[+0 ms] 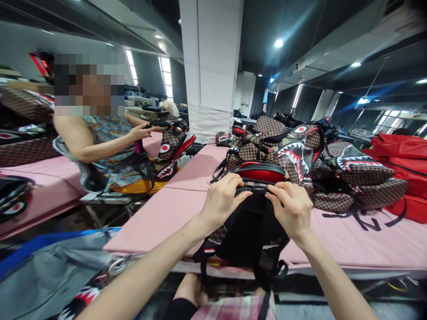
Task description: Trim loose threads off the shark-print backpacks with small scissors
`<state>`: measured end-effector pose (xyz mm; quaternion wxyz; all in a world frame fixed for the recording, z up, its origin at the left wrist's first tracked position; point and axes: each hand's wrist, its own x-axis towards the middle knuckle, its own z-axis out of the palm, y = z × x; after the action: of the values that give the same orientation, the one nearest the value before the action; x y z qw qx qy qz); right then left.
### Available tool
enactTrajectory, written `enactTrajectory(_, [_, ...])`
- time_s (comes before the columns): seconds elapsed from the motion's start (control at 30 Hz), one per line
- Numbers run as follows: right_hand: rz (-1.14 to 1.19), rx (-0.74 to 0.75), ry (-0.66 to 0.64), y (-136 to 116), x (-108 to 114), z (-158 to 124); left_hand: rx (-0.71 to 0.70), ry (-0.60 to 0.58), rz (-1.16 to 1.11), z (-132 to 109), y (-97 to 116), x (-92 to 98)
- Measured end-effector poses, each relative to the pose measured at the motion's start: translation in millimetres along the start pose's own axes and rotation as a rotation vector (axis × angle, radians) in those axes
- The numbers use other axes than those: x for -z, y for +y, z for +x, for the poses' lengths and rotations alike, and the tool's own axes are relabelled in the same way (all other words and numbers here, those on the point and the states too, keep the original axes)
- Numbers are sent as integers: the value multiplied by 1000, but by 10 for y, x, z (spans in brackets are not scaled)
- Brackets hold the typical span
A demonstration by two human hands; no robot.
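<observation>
A black backpack with checkered and camouflage panels stands at the front edge of the pink table, its straps hanging over the edge. Its top is partly unzipped and shows a red lining. My left hand grips the upper left edge of the backpack, thumb along the top seam. On the upper right edge, my right hand pinches the fabric between thumb and fingers. Both hands are closed, a short gap apart. The backpack's front faces away from me and is hidden.
A pile of shark-mouth backpacks covers the table beyond my hands. Red bags are stacked at right. Another person sits at left, handling a similar bag. A white pillar rises behind; grey cloth lies lower left.
</observation>
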<state>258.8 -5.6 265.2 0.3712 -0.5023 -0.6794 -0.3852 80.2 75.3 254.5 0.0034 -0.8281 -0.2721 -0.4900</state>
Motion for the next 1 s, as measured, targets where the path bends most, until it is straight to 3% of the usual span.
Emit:
enactTrajectory(0.27, [10, 13, 5, -1, -15, 16, 71, -75, 238, 72, 170, 55])
enactTrajectory(0.53, [-6, 91, -26, -19, -14, 103, 187, -13, -6, 106, 102, -32])
enactTrajectory(0.87, [-12, 243, -48, -87, -21, 224, 270, -7, -82, 108, 180, -110])
enactTrajectory(0.93, [123, 160, -66, -35, 0, 206, 331, 4, -274, 131, 127, -9])
enactTrajectory(1.0, [367, -88, -50, 141, 39, 116, 445, -29, -600, 151, -24, 178])
